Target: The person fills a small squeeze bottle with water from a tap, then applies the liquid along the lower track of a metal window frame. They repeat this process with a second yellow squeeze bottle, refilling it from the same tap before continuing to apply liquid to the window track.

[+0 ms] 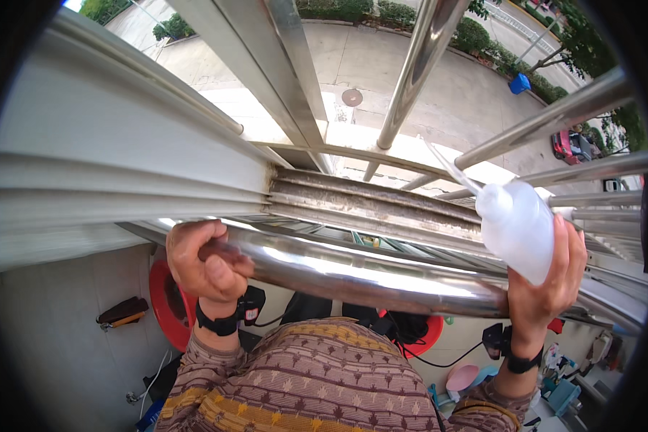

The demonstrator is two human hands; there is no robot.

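Observation:
In my right hand (554, 270) is a white translucent squeeze bottle (518, 227) with a long thin nozzle. The bottle is tilted, its nozzle pointing up and left beyond the railing's near side. My left hand (205, 263) has its fingers curled over the left part of a thick, shiny metal rail (374, 272). My right wrist is close to that rail's other end. Just past the rail runs a window track (374, 198) with dark, dirty grooves. Both wrists wear black straps.
Upright metal bars (421, 68) and a broad post (255, 65) stand beyond the track, with a paved yard (353, 57) far below. A white window frame (122, 144) fills the left. Red basins (167, 306) and small household items (565, 392) lie below on the floor.

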